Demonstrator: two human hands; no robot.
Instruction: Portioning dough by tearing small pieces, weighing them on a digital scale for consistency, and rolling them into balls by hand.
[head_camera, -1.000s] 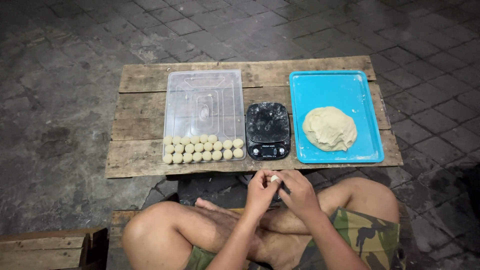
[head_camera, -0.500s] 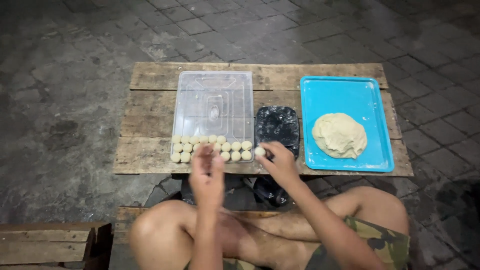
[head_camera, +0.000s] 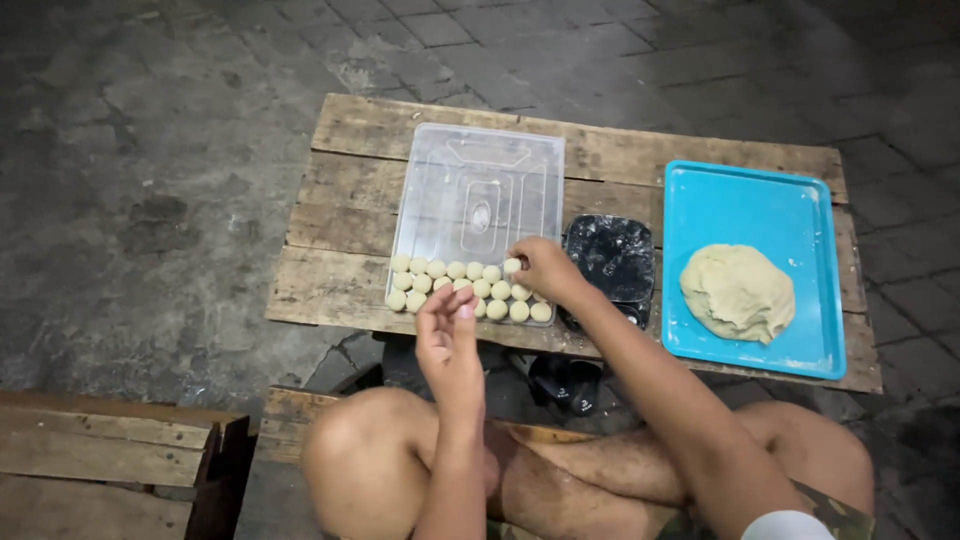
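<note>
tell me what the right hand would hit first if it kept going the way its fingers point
Probably the rows of dough balls in the clear tray. The right hand points left with a small dough ball in its fingertips, just over the back row; its height above them is unclear.

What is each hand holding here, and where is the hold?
The right hand pinches a small dough ball at its sides between fingertips, over the clear tray. The left hand holds nothing.

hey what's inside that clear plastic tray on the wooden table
The clear tray holds rows of small dough balls along its near edge; the rest is bare. The right hand sets another ball there and covers a few balls beneath it.
</note>
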